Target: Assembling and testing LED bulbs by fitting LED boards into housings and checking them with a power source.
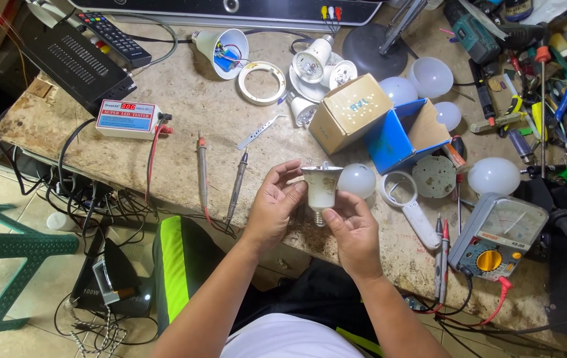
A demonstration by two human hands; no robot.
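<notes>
Two hands meet over the near edge of the worktop (pixel 217 126), and between them I hold a white bulb housing (pixel 321 187), dome off, wide open end up and screw base pointing down toward me. My left hand (pixel 274 205) curls around its left side, fingers closed on the body; my right hand (pixel 355 229) grips it from the right and below, thumb near the screw base. Both are closed on that one piece, lifted just clear of the surface.

Just right of it lies a frosted white dome (pixel 357 179), and beside that a white magnifier (pixel 408 202). Further right, an analog multimeter (pixel 497 235) sits with its red and black leads trailing near. On the far side, an open cardboard box (pixel 349 111) with a blue flap stands among more loose domes and bulb shells. To the left, two test probes (pixel 202 169) lie on the bare top, with tweezers (pixel 259 130) beyond them and a small white LED tester (pixel 127 118) further left. Hand tools crowd the far right corner.
</notes>
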